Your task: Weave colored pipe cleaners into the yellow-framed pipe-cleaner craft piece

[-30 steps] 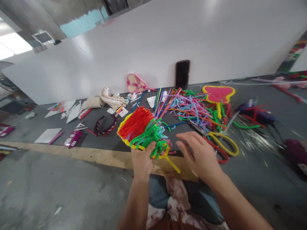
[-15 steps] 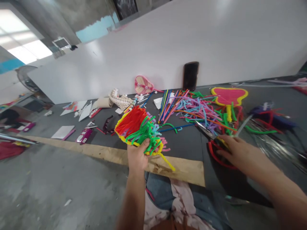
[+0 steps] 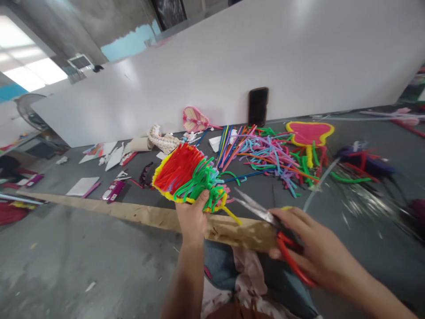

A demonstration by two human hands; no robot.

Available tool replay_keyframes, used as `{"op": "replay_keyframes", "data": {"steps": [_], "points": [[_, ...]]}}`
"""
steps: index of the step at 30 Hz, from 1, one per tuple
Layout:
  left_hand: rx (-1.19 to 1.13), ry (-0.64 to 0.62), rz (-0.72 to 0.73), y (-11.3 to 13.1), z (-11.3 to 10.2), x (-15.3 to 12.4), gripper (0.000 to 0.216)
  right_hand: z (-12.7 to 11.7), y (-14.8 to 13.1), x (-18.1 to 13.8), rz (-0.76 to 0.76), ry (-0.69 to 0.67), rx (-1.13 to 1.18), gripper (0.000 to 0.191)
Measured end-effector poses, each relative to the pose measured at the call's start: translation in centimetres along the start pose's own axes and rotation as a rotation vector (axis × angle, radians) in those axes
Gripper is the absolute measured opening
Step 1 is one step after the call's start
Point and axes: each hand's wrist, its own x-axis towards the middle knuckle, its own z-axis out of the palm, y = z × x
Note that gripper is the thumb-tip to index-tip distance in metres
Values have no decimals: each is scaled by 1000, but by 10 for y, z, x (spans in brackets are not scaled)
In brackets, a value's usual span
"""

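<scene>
White card [image 3: 83,186] lies flat at the left on the grey work surface [image 3: 259,186], with a pink packet [image 3: 113,191] just to its right. A wooden board [image 3: 139,214] runs along the near edge of the surface. A dark headband [image 3: 146,173] lies right of the packet, and farther back there is a cream braided piece [image 3: 162,141]. Next comes the woven pipe-cleaner piece [image 3: 181,170]: red centre, yellow rim, loose green ends at its right side, with a yellow stem sticking out toward the lower right. It is held above the near edge of the surface, tilted. The left hand [image 3: 193,219] is closed on its lower edge, thumb on top among the green ends. The scissors [image 3: 255,207] sit just right of the piece, silver blades pointing left toward the stem without touching it; blur hides whether the blades are parted. The right hand [image 3: 315,252] is wrapped around the red handles, fingers through the loops. Beyond the hands, a loose pile of pipe cleaners [image 3: 268,153] in many colours is spread on the surface. A dark phone [image 3: 258,106] leans upright against the white wall panel [image 3: 299,57] behind the pile. A pink heart-shaped piece [image 3: 308,133] with a yellow rim lies flat to the right of the pile. Objects at the far right are too blurred to identify.
</scene>
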Motion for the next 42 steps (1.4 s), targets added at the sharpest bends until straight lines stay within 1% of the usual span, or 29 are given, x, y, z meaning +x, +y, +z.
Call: {"op": "replay_keyframes", "data": {"steps": [3,6,9,12,14,18,23,26,28,31,34,37,40,42], "points": [[43,61,83,0,4,-5,47,13,-16,3,-13,-53,60,42],[125,124,152,-2,1,-8,43,16,-21,6,-2,-67,94,42],[175,128,214,-6,-2,-9,46,15,-22,9,29,-90,113,43],[186,102,234,-8,-1,-11,49,15,-23,10,40,-93,134,43],[173,69,208,-7,1,-13,50,17,-22,10,32,-82,141,44],[82,-13,77,-3,10,-19,53,23,-19,10,-7,-35,84,48],[61,4,5,1,19,-24,62,26,-18,10,-85,-15,-60,49],[55,17,-30,3,23,-24,67,24,-19,12,-142,58,-185,43],[25,2,-41,2,24,-23,69,23,-17,13,-178,115,-272,39],[2,-36,-70,-4,24,-20,64,26,-11,14,-204,157,-360,36],[5,-48,-117,-11,25,-16,54,29,-3,13,-161,133,-363,36],[-14,-60,-160,-16,25,-9,49,25,6,13,-74,103,-221,34],[-62,-69,-190,-17,21,-1,51,14,18,14,64,168,-90,37],[-92,-62,-196,-18,17,3,53,6,27,16,155,233,-114,46]]}}
